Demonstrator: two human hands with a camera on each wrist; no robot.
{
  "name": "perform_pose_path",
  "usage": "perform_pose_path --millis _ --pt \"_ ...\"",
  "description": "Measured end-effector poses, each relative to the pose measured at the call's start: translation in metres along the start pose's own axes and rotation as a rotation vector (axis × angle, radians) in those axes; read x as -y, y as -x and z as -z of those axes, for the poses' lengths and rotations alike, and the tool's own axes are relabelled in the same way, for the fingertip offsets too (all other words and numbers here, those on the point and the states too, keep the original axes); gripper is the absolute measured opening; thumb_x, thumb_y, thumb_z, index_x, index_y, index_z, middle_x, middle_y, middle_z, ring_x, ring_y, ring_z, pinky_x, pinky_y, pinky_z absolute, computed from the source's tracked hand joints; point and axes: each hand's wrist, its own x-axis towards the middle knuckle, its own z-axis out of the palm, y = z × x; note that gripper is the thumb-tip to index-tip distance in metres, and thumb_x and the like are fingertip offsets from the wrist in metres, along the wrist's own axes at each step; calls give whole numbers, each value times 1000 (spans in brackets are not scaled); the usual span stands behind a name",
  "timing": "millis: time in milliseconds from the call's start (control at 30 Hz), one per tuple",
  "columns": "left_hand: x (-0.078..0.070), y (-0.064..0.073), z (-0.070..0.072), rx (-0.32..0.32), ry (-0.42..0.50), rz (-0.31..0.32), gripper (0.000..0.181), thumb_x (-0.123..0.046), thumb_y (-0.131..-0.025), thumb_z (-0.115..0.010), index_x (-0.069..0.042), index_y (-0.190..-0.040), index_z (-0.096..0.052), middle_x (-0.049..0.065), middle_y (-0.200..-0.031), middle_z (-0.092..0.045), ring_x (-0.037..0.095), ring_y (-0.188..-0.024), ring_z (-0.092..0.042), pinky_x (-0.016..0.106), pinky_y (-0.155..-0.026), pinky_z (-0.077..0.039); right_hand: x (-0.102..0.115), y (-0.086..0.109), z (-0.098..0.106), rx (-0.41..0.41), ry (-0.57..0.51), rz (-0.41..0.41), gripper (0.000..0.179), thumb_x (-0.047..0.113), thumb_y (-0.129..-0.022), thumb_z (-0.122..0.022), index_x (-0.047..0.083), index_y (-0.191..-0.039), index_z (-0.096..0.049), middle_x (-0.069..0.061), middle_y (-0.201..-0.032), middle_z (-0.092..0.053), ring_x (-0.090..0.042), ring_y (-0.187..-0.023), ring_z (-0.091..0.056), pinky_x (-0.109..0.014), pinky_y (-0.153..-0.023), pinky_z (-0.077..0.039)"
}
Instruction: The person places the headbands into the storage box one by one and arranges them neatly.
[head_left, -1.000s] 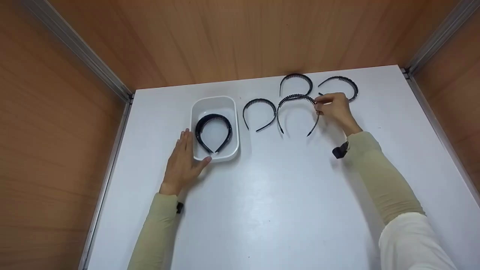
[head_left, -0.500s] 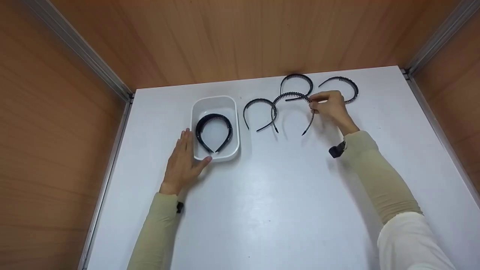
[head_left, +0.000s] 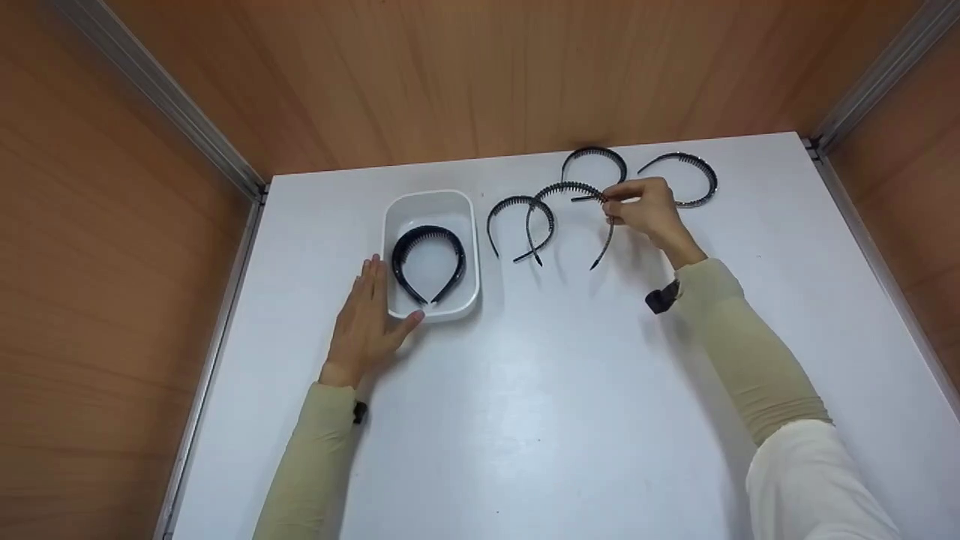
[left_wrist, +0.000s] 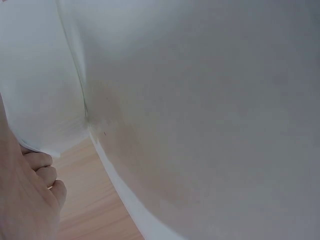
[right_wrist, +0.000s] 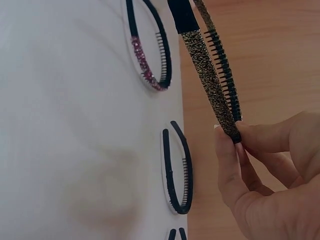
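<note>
My right hand [head_left: 646, 214] pinches one side of a black toothed headband [head_left: 568, 185] between thumb and fingertips, holding it above the table with its ends hanging down. In the right wrist view this headband [right_wrist: 207, 70] shows gold glitter along its band. My left hand [head_left: 361, 322] lies with straight fingers along the left side of a white tray [head_left: 477, 262], its thumb at the near corner. Inside the tray lies a black headband [head_left: 402, 247]; whether several are stacked there I cannot tell. In the left wrist view, curled-looking fingertips [left_wrist: 47, 175] lie beside the tray's wall [left_wrist: 40, 75].
On the white table [head_left: 525, 405] lie a headband [head_left: 495, 214] right of the tray, another headband [head_left: 616, 159] near the back edge, and a third headband [head_left: 709, 176] farther right. Wooden panels [head_left: 480, 82] enclose the back and sides. Pink glitter marks one headband [right_wrist: 141, 57].
My right hand has carried the gold-glittered headband leftward, so it now overlaps the headband beside the tray in the head view. The left hand and tray have stayed put.
</note>
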Motion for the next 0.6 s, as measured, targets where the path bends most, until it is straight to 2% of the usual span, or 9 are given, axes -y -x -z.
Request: perform_pose_path --millis 167,400,600 --pt "0 0 0 3 8 -4 109 -66 -101 -58 7 -168 -13 25 -177 -12 35 -167 -11 47 -137 -13 3 0 -7 10 -1 2 27 -2 -97 -75 -8 -123 -75 -10 -110 -71 -9 -82 -75 -25 -81 -66" --pt "-1 -1 0 0 13 1 109 -68 -101 -58 6 -168 -13 24 -178 -12 35 -167 -11 46 -137 -13 11 -1 -18 34 -1 2 28 -1 -97 -74 -7 -125 -74 -13 -115 -69 -18 -92 -77 -26 -83 -66" --pt "-3 -1 -1 -13 13 -7 109 -67 -101 -59 6 -168 -14 26 -177 -15 36 -166 -13 47 -137 -15 15 -2 -29 42 -14 6 25 -1 -97 -75 -5 -122 -76 -12 -113 -73 -18 -91 -77 -27 -83 -66"
